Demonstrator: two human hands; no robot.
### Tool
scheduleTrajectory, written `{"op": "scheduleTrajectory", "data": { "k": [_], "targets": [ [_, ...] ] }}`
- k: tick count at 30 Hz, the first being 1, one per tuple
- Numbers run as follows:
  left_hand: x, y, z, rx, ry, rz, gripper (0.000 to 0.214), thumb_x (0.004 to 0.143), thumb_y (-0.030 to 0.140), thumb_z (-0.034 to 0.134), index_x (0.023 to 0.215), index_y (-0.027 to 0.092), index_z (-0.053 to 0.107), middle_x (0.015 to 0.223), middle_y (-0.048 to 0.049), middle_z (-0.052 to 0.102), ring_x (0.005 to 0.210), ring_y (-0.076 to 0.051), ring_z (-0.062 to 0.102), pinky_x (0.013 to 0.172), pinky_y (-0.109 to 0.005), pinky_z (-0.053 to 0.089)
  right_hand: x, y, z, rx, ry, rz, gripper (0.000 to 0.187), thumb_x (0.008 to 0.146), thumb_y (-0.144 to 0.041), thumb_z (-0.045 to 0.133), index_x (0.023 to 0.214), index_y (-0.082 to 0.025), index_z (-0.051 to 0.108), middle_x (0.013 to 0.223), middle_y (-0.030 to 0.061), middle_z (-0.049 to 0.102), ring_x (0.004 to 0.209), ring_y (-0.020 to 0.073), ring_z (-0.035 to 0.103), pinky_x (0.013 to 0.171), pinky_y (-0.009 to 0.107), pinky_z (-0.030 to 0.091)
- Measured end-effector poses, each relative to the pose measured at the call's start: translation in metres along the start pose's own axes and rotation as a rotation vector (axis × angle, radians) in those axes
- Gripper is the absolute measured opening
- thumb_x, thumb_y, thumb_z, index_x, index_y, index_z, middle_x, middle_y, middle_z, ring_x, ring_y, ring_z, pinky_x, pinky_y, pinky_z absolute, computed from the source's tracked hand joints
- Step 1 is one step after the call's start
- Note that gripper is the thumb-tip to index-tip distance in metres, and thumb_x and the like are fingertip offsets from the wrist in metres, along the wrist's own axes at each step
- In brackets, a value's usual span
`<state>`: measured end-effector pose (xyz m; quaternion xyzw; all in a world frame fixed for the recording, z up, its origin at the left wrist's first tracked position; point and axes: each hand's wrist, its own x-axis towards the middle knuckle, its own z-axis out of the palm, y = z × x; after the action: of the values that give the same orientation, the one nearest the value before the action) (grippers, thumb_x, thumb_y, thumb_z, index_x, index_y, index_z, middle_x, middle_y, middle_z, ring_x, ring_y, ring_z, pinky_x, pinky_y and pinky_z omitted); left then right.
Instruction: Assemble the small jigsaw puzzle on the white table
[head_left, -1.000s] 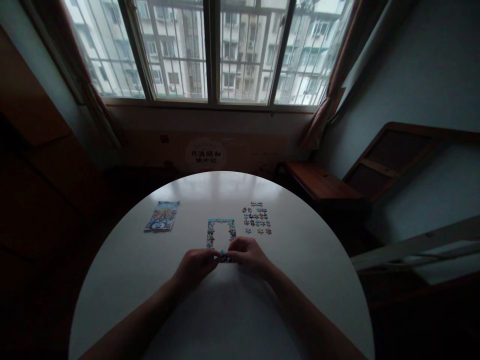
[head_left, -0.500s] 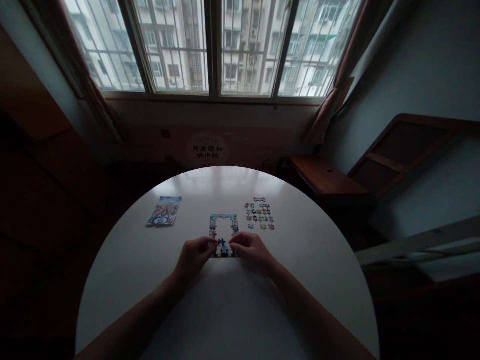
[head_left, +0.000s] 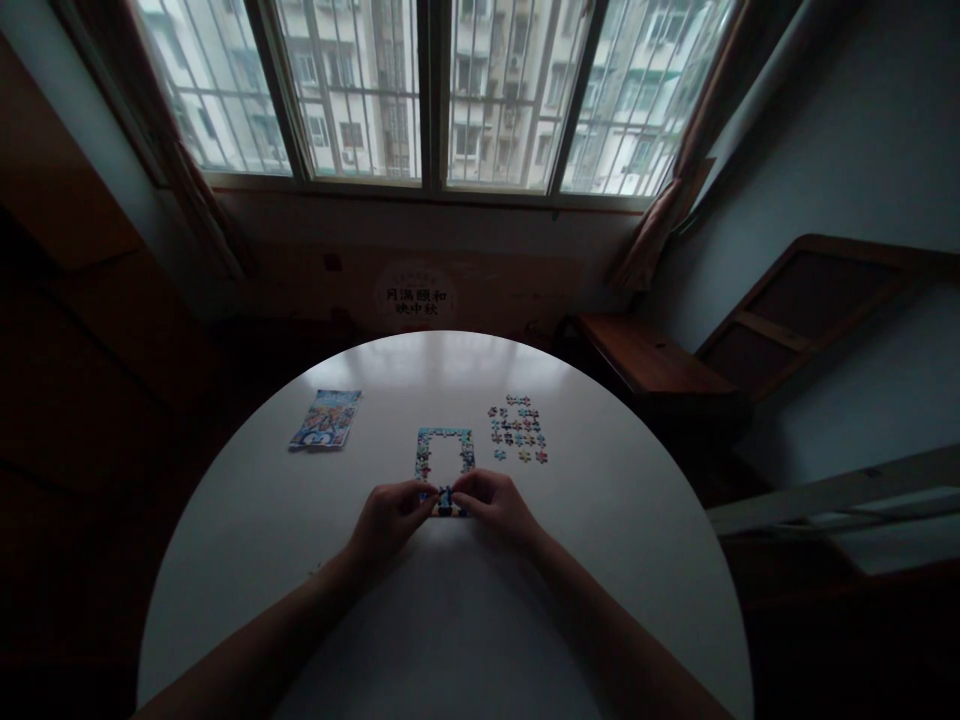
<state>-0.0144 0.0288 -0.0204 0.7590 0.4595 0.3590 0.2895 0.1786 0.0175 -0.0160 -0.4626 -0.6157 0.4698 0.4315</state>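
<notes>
A partly assembled jigsaw puzzle point(head_left: 422, 455) lies on the white table, its pieces forming a rectangular border around an open middle. My left hand point(head_left: 390, 512) is closed in a pinch on the left side of a small dark puzzle piece point(head_left: 445, 494) at the puzzle's near end. From the right, my right hand point(head_left: 495, 503) pinches at the same piece, thumb and fingertips together. Fingers cover parts of the near border, and whether the piece is seated among its neighbours cannot be made out.
Several loose puzzle pieces point(head_left: 517, 425) lie spread in rough rows right of the puzzle. A colourful printed packet point(head_left: 327, 420) rests at the left. The round white table point(head_left: 262, 540) has a curved edge; a wooden bench point(head_left: 652, 355) stands beyond it at right, below a barred window.
Both hands have moved slightly toward me with the puzzle piece, down to the puzzle's near end. My right fingertips have come in closer to the piece. The view has shifted a little.
</notes>
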Motion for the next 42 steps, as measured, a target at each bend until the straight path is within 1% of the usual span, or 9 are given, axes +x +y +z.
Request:
{"op": "scheduleTrajectory", "data": {
  "k": [3, 8, 13, 17, 22, 26, 31, 36, 42],
  "targets": [
    [-0.0001, 0.0012, -0.0004, -0.015, 0.008, 0.004, 0.026, 0.078, 0.034, 0.058, 0.079, 0.011, 0.071, 0.050, 0.0026, 0.051, 0.046, -0.007, 0.040, 0.048, -0.017, 0.031, 0.0003, 0.0010, 0.0002, -0.003, -0.002, -0.012, 0.014, 0.072, -0.028, 0.065, 0.078, -0.015, 0.065, 0.068, 0.0013, 0.063, 0.063, 0.0123, 0.056, 0.060, 0.025, 0.042],
    [0.0001, 0.0033, -0.0013, -0.058, -0.006, -0.006, 0.026, 0.076, 0.034, 0.060, 0.079, 0.011, 0.071, 0.048, 0.0047, 0.044, 0.045, -0.006, 0.036, 0.046, -0.018, 0.029, 0.0004, 0.0010, -0.0001, -0.045, 0.018, -0.029, 0.012, 0.072, -0.026, 0.065, 0.075, -0.015, 0.065, 0.067, 0.0010, 0.063, 0.061, 0.0119, 0.055, 0.059, 0.024, 0.041],
    [0.0014, 0.0049, -0.0024, -0.125, -0.013, -0.033, 0.024, 0.073, 0.032, 0.061, 0.077, 0.011, 0.071, 0.046, 0.0059, 0.040, 0.045, -0.006, 0.032, 0.045, -0.018, 0.025, 0.0000, 0.0001, -0.0004, -0.050, 0.024, -0.036, 0.014, 0.072, -0.028, 0.065, 0.075, -0.015, 0.066, 0.067, 0.0014, 0.063, 0.062, 0.0125, 0.056, 0.059, 0.024, 0.042],
    [0.0016, 0.0044, -0.0019, -0.174, -0.010, -0.072, 0.024, 0.072, 0.033, 0.063, 0.077, 0.011, 0.071, 0.046, 0.0057, 0.041, 0.045, -0.006, 0.032, 0.045, -0.018, 0.025, -0.0007, -0.0006, 0.0002, -0.046, 0.022, -0.028, 0.014, 0.072, -0.029, 0.065, 0.075, -0.015, 0.067, 0.068, 0.0022, 0.064, 0.064, 0.0131, 0.057, 0.062, 0.025, 0.044],
    [0.0014, 0.0073, -0.0020, -0.203, 0.002, -0.099, 0.025, 0.073, 0.034, 0.063, 0.077, 0.011, 0.071, 0.046, 0.0051, 0.043, 0.045, -0.006, 0.035, 0.045, -0.018, 0.026, -0.0008, 0.0009, 0.0002, -0.047, 0.015, -0.020, 0.014, 0.072, -0.029, 0.066, 0.075, -0.015, 0.067, 0.068, 0.0026, 0.064, 0.063, 0.0130, 0.057, 0.061, 0.025, 0.044],
    [0.0014, 0.0092, -0.0030, -0.179, -0.010, -0.097, 0.025, 0.073, 0.034, 0.063, 0.077, 0.011, 0.071, 0.046, 0.0048, 0.045, 0.044, -0.006, 0.036, 0.045, -0.018, 0.027, 0.0000, 0.0018, -0.0008, -0.064, 0.014, -0.026, 0.014, 0.072, -0.028, 0.065, 0.075, -0.015, 0.067, 0.068, 0.0025, 0.065, 0.063, 0.0129, 0.057, 0.061, 0.025, 0.044],
    [0.0010, 0.0053, -0.0020, -0.144, -0.015, -0.107, 0.026, 0.074, 0.036, 0.062, 0.079, 0.011, 0.071, 0.048, 0.0044, 0.045, 0.046, -0.007, 0.037, 0.045, -0.018, 0.027, 0.0006, 0.0020, -0.0004, -0.077, 0.013, -0.019, 0.013, 0.072, -0.028, 0.065, 0.075, -0.015, 0.066, 0.068, 0.0023, 0.065, 0.063, 0.0127, 0.057, 0.060, 0.025, 0.044],
    [0.0005, 0.0026, -0.0005, -0.142, -0.019, -0.096, 0.029, 0.075, 0.038, 0.061, 0.079, 0.011, 0.071, 0.048, 0.0051, 0.043, 0.046, -0.007, 0.034, 0.045, -0.018, 0.025, 0.0005, 0.0004, 0.0004, -0.063, 0.012, -0.013, 0.014, 0.072, -0.028, 0.065, 0.075, -0.015, 0.065, 0.068, 0.0024, 0.065, 0.064, 0.0131, 0.057, 0.061, 0.025, 0.044],
    [0.0006, 0.0022, -0.0006, -0.119, -0.036, -0.096, 0.027, 0.075, 0.037, 0.061, 0.079, 0.012, 0.071, 0.050, 0.0043, 0.046, 0.047, -0.007, 0.037, 0.046, -0.018, 0.027, 0.0008, 0.0004, -0.0003, -0.071, 0.003, -0.016, 0.015, 0.072, -0.029, 0.065, 0.075, -0.014, 0.065, 0.068, 0.0023, 0.063, 0.062, 0.0126, 0.056, 0.059, 0.024, 0.042]
  ]
}}
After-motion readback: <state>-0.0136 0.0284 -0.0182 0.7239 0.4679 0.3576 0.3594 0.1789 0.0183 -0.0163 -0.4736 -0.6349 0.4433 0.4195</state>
